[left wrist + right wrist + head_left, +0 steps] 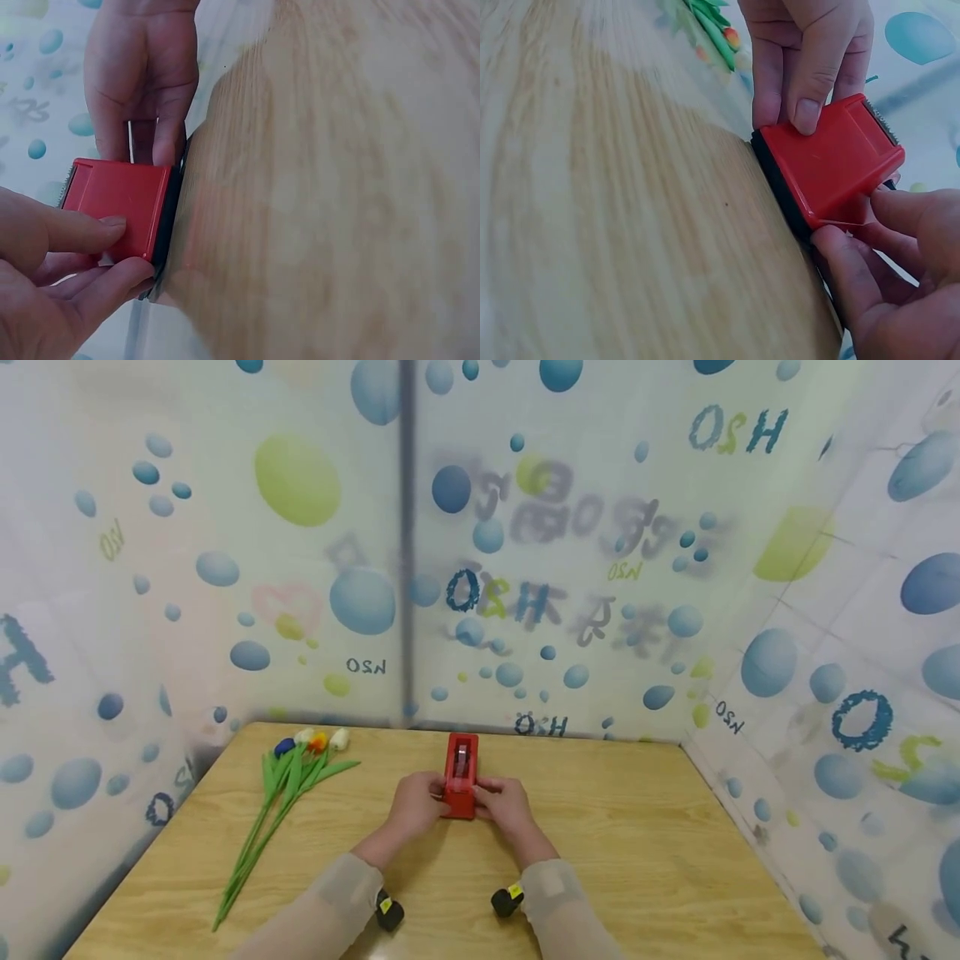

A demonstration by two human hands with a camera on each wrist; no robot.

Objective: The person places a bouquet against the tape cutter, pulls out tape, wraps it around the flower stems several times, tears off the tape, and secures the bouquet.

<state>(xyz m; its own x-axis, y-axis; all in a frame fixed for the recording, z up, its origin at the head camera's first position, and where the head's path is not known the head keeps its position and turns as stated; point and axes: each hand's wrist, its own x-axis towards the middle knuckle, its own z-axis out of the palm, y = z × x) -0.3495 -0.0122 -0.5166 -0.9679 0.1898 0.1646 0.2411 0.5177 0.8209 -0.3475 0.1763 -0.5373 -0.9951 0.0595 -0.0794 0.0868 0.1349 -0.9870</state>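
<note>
A red tape dispenser with a black base stands on the wooden table, its short end towards me. A roll of clear tape shows in its top opening. My left hand grips its left side, and the thumb lies on the red end face in the left wrist view. From the other side my right hand holds it, thumb and fingers around the lower edge of the red body in the right wrist view. A serrated cutter runs along the top edge of that end.
Artificial tulips in white, orange and blue, with long green stems, lie on the left of the wooden table. Patterned curtains enclose the table at the back and both sides. Small black wrist cameras sit at my cuffs.
</note>
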